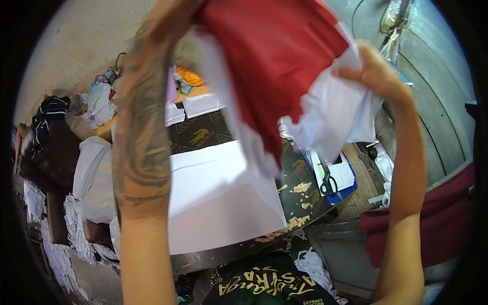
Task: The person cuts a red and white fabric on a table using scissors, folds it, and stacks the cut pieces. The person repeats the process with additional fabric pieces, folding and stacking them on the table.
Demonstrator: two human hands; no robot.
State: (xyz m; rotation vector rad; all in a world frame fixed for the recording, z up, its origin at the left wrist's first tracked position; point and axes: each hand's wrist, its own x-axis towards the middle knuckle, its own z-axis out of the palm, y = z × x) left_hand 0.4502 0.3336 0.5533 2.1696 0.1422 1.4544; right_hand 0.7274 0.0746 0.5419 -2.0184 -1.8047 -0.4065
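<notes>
A red and white cloth [277, 56], blurred by motion, hangs in the air above the table. My left hand [175, 18] is at its upper left edge, closed on it; the top of the picture cuts off the fingertips. At the cloth's right side, my right hand [378, 73] grips the white border, thumb pointing inward. Below lies a large white sheet [223, 198] on the dark patterned table [195, 133], partly covered by the raised cloth and my left forearm.
Black-handled scissors [329, 184] rest on papers over a blue folder [341, 194] at the table's right. Folded white pieces [203, 104] lie at the far edge. Piled bags and cloths [94, 173] stand left. A maroon cloth [417, 218] hangs over grey metal at the right.
</notes>
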